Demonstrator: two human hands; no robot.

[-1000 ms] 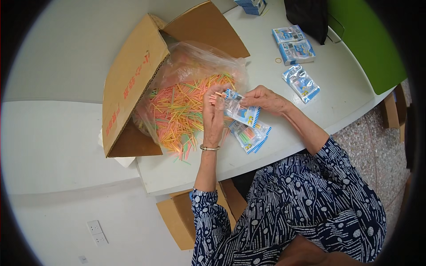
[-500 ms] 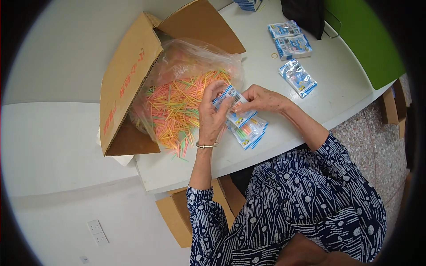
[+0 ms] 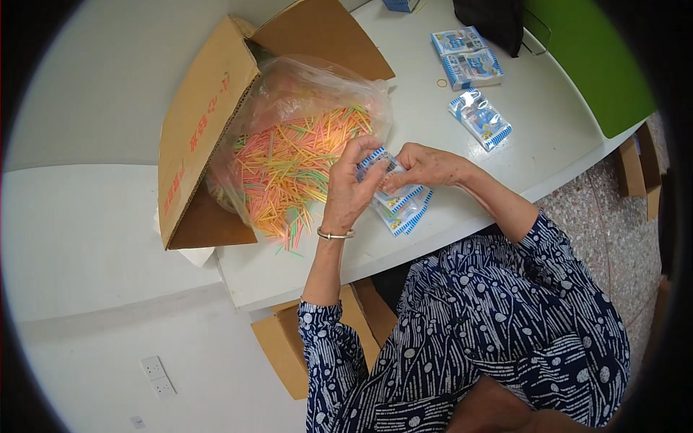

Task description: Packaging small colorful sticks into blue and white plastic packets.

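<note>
Between my two hands is a small blue-and-white plastic packet [image 3: 406, 196], tilted over the table. My left hand [image 3: 346, 191] grips its left side, thumb on top. From the right, my right hand [image 3: 432, 166] pinches the packet with thumb and fingers; the fingertips partly cover it. Under it, near the table's front edge, lie more packets of the same kind [image 3: 411, 220], with coloured pieces showing through. Just left of my left hand spreads a heap of thin pink, yellow, orange and green sticks [image 3: 289, 162], spilling from a clear plastic bag [image 3: 310, 79].
The bag lies in a cardboard box [image 3: 206, 123] tipped on its side at the left of the white table [image 3: 534, 137]. Stacked packets [image 3: 473, 68] and a separate packet pile [image 3: 480, 119] sit at the right, by a rubber band [image 3: 442, 83]. A black bag [image 3: 491, 22] stands behind.
The whole view has shifted slightly, so everything sits a little higher. My left fingers have closed in further around the held packet; both hands still hold it.
</note>
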